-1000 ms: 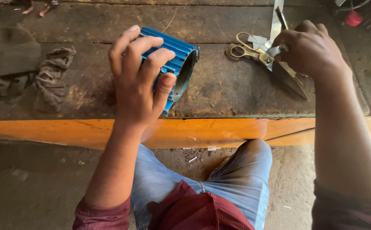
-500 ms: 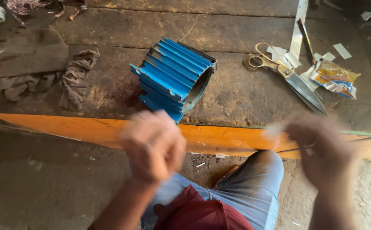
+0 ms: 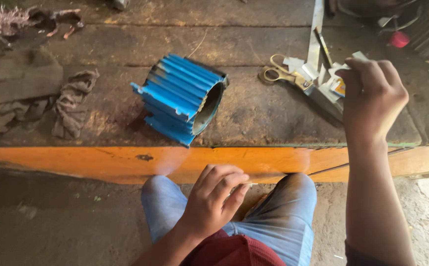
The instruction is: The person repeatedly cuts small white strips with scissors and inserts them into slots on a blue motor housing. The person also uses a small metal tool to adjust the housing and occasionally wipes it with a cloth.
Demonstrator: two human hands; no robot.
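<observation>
Two bare hands, no gloves, rings or watch visible. Left hand (image 3: 213, 199) and right hand (image 3: 372, 96) both uncovered, forearms bare to lower frame edge. Dark maroon sleeve edge (image 3: 360, 255) shows at right arm, bottom of frame. Maroon-red shirt (image 3: 236, 251) over lap. Light blue faded jeans (image 3: 288, 216), knees worn pale, slightly dusty.

left hand (image 3: 213, 199) curled low, right hand (image 3: 372, 93) raised, fingers pinched

Worn wooden bench (image 3: 254, 113), orange edge; dusty floor (image 3: 52, 221).
</observation>
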